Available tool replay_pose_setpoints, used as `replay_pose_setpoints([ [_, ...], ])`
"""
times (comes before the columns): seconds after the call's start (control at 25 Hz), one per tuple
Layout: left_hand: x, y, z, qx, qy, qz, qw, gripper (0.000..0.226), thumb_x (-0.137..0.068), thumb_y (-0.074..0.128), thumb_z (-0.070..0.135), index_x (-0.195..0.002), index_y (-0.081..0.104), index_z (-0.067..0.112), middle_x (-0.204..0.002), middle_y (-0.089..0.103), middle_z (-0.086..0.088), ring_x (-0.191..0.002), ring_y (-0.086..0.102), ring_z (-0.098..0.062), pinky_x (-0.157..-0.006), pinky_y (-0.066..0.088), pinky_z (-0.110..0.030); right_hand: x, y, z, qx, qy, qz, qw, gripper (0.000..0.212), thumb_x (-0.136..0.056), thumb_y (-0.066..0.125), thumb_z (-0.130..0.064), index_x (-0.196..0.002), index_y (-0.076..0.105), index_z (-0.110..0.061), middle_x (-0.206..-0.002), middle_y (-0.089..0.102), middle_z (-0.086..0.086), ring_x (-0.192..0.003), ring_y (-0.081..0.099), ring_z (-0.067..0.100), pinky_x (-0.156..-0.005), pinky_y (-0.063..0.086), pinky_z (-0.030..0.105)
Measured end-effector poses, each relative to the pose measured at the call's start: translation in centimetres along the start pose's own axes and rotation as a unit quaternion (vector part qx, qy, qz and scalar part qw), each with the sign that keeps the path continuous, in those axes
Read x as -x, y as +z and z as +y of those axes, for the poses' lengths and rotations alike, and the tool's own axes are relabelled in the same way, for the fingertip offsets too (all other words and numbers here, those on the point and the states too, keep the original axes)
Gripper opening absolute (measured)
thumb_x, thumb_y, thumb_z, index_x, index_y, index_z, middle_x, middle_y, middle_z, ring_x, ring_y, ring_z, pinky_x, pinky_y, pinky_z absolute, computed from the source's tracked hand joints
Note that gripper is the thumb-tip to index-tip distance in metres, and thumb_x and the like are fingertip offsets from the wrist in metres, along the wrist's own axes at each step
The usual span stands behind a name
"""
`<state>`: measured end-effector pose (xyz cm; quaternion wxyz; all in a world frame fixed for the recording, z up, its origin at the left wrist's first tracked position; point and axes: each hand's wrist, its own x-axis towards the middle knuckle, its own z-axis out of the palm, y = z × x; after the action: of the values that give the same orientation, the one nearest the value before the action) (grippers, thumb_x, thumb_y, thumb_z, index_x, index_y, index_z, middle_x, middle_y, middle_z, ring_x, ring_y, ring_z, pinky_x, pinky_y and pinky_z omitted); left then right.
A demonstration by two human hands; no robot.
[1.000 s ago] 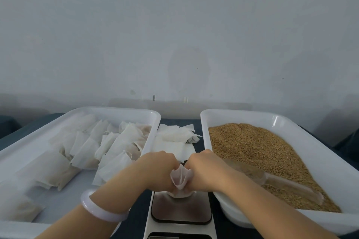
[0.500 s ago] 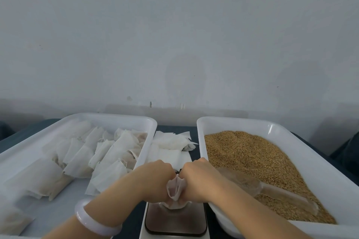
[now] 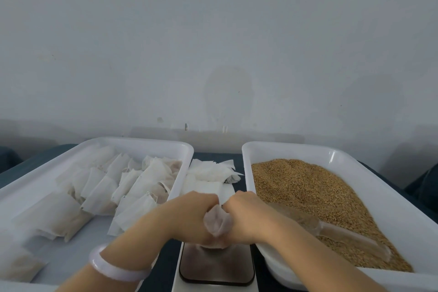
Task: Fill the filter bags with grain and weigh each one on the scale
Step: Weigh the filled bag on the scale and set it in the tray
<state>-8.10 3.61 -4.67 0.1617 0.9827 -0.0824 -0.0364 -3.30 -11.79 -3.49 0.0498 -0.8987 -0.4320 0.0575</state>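
Over scale [image 3: 215, 266], both hands [image 3: 189, 217] [image 3: 246, 218] curled round bag [image 3: 216, 220]

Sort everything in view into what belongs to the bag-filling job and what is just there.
Job: filter bag, gripped by left hand and right hand over the scale; grain in the right tray; scoop lying in it; empty bags between the trays; filled bags in the left tray.
Just there: bracelet on left wrist; dark table; wall.

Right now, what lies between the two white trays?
Head view: a pile of flat filter bags at the far end, the scale nearer, under the held filter bag.
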Motion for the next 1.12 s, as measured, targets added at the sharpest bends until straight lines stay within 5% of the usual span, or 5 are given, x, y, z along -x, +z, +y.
replay_pose_setpoints([
  [0.08,0.4,-0.6,-0.4,0.088,0.013,0.037,0.995,0.029,-0.072,0.071,0.034,-0.089,0.047,0.034,-0.098,0.059,0.013,-0.09,0.058,-0.006,-0.078,0.049,-0.022,0.3,-0.3,0.9,-0.145,0.029,-0.003,0.989,0.021,-0.068,0.075,-0.041,-0.076,0.062,-0.026,-0.081,0.059,-0.009,-0.074,0.055,0.007,-0.056,0.038,0.019],
  [0.24,0.7,-0.8,-0.9,0.224,0.036,0.079,0.971,0.023,-0.072,0.065,0.024,-0.088,0.051,0.032,-0.096,0.062,0.009,-0.089,0.061,-0.008,-0.081,0.051,-0.025,0.5,-0.2,2.0,-0.271,0.045,0.038,0.961,0.058,-0.062,0.081,-0.046,-0.115,0.063,-0.033,-0.112,0.06,-0.024,-0.105,0.054,-0.007,-0.091,0.044,0.023],
  [0.44,0.6,-0.6,-1.1,0.234,0.046,0.076,0.968,0.025,-0.074,0.064,0.014,-0.088,0.052,0.03,-0.091,0.063,0.008,-0.087,0.062,-0.011,-0.077,0.051,-0.024,0.5,0.2,2.1,-0.298,0.039,0.052,0.952,0.057,-0.062,0.082,-0.045,-0.115,0.064,-0.033,-0.11,0.061,-0.025,-0.103,0.055,-0.009,-0.092,0.045,0.023],
  [0.76,0.8,-0.8,-0.6,0.229,0.046,0.081,0.969,0.032,-0.078,0.067,0.002,-0.089,0.051,0.028,-0.091,0.063,0.003,-0.087,0.063,-0.017,-0.078,0.05,-0.027,0.6,0.4,2.1,-0.288,0.039,0.055,0.955,0.052,-0.064,0.083,-0.041,-0.112,0.066,-0.033,-0.103,0.061,-0.026,-0.086,0.052,-0.017,-0.072,0.037,0.01],
  [1.12,1.1,-1.0,-0.3,0.24,0.044,0.075,0.967,0.032,-0.079,0.069,0.003,-0.091,0.051,0.026,-0.093,0.064,0.0,-0.088,0.063,-0.02,-0.078,0.051,-0.03,0.4,0.6,2.2,-0.28,0.039,0.046,0.958,0.052,-0.065,0.082,-0.04,-0.114,0.065,-0.031,-0.11,0.062,-0.024,-0.104,0.054,-0.007,-0.089,0.041,0.018],
])
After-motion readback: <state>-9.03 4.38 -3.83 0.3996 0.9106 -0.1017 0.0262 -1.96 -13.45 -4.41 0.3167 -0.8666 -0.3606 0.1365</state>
